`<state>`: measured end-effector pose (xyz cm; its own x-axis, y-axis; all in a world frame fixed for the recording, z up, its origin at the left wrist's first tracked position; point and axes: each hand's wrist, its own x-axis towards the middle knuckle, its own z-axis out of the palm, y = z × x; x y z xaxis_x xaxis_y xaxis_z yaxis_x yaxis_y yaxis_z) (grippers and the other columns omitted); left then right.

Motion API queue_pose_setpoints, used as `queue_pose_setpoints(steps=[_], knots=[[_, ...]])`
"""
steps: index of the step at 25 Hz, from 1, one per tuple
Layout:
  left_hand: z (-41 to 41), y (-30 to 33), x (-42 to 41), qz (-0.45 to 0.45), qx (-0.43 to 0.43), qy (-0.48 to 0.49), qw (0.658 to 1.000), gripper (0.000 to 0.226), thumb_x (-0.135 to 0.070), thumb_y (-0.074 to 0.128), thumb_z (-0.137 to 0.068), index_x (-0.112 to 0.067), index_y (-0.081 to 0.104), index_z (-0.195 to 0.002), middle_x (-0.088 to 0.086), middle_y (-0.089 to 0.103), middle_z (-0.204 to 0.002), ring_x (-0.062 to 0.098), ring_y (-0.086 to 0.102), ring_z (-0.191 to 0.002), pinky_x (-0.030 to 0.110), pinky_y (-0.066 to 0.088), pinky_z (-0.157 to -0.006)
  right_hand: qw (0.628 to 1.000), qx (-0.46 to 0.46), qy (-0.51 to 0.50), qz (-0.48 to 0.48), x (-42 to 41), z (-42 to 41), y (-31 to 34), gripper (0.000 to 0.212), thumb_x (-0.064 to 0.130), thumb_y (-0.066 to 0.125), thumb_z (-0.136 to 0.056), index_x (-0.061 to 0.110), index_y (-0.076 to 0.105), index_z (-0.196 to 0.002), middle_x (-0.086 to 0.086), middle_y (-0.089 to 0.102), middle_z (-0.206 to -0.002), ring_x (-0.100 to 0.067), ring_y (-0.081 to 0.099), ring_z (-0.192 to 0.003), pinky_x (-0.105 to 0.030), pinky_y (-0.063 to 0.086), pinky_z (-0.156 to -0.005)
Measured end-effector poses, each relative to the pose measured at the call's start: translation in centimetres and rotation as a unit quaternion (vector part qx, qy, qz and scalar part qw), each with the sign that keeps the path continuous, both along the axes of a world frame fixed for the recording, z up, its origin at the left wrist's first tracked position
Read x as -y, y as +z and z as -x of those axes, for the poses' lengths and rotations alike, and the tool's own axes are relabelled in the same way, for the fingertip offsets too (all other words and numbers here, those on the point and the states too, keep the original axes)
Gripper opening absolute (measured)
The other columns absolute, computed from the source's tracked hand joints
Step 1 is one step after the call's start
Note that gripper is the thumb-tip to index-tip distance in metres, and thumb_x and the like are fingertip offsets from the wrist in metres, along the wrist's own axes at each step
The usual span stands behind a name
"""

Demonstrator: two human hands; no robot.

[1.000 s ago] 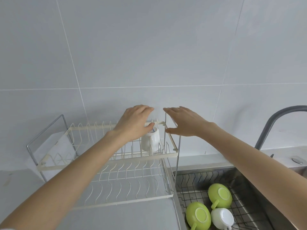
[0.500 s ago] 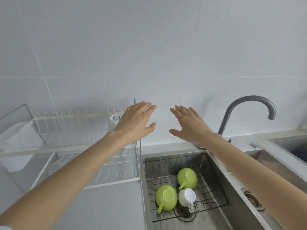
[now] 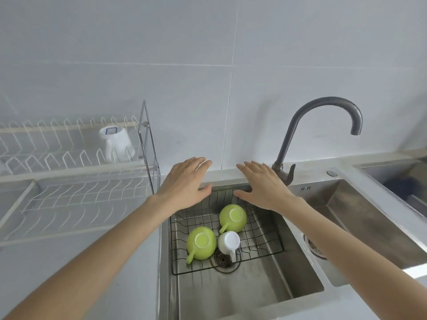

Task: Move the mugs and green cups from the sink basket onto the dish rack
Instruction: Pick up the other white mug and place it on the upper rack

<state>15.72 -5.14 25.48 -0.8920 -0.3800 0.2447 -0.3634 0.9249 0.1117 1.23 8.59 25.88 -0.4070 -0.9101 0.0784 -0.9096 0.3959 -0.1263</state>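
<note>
A black wire basket (image 3: 265, 241) sits in the sink. In it lie two green cups, one at the front left (image 3: 200, 243) and one further back (image 3: 233, 217), both upside down. A small white mug (image 3: 229, 242) stands upside down between them. A white mug (image 3: 115, 144) rests upside down on the upper tier of the white dish rack (image 3: 76, 172) at the left. My left hand (image 3: 184, 183) and my right hand (image 3: 263, 184) hover flat and empty above the basket's far edge, fingers spread.
A dark grey curved tap (image 3: 323, 125) rises behind the sink at the right. A drain strainer (image 3: 223, 259) lies under the basket's front. A second basin (image 3: 360, 222) lies to the right. A tiled wall is behind.
The view has swung right from the rack to the sink. Both hands moved off the rack's top tier, leaving the white mug there, and came down over the sink basket.
</note>
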Motion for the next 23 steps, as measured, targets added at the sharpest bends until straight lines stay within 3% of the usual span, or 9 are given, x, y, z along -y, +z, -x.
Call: queue_pose_setpoints(steps=[5, 11, 16, 23], knots=[[2.0, -4.2, -1.9, -0.079, 0.048, 0.028, 0.995, 0.06, -0.038, 0.042, -0.089, -0.017, 0.021, -0.14, 0.003, 0.025, -0.152, 0.02, 0.025, -0.137, 0.038, 0.026, -0.11, 0.999, 0.035, 0.012, -0.024, -1.2, 2.4, -4.1, 0.068, 0.043, 0.055, -0.084, 0.015, 0.027, -0.14, -0.008, 0.034, -0.147, -0.024, 0.027, -0.137, -0.036, 0.019, -0.114], [3.6, -8.6, -3.0, -0.172, 0.09, 0.063, 0.979, 0.06, -0.038, 0.044, -0.088, -0.02, 0.02, -0.141, -0.001, 0.026, -0.151, 0.02, 0.032, -0.134, 0.039, 0.035, -0.104, 0.99, 0.126, -0.003, -0.07, -1.6, 4.6, -8.8, 0.07, 0.04, 0.055, -0.084, 0.02, 0.022, -0.142, -0.006, 0.028, -0.151, -0.021, 0.023, -0.14, -0.038, 0.03, -0.109], [5.1, -12.6, -3.2, -0.266, 0.117, 0.087, 0.953, 0.058, -0.038, 0.045, -0.088, -0.021, 0.023, -0.14, -0.003, 0.029, -0.149, 0.021, 0.035, -0.132, 0.038, 0.037, -0.101, 0.977, 0.187, -0.016, -0.099, -1.3, 5.8, -13.1, 0.065, 0.038, 0.053, -0.085, 0.02, 0.024, -0.141, -0.002, 0.031, -0.148, -0.023, 0.03, -0.135, -0.041, 0.04, -0.097], [7.2, -19.2, -3.1, -0.4, 0.142, 0.117, 0.898, 0.052, -0.029, 0.046, -0.089, -0.016, 0.029, -0.137, 0.007, 0.038, -0.144, 0.022, 0.037, -0.13, 0.031, 0.032, -0.102, 0.95, 0.27, -0.039, -0.152, -0.4, 6.8, -19.1, 0.06, 0.032, 0.047, -0.09, 0.017, 0.022, -0.142, -0.004, 0.031, -0.148, -0.026, 0.035, -0.132, -0.044, 0.041, -0.098]])
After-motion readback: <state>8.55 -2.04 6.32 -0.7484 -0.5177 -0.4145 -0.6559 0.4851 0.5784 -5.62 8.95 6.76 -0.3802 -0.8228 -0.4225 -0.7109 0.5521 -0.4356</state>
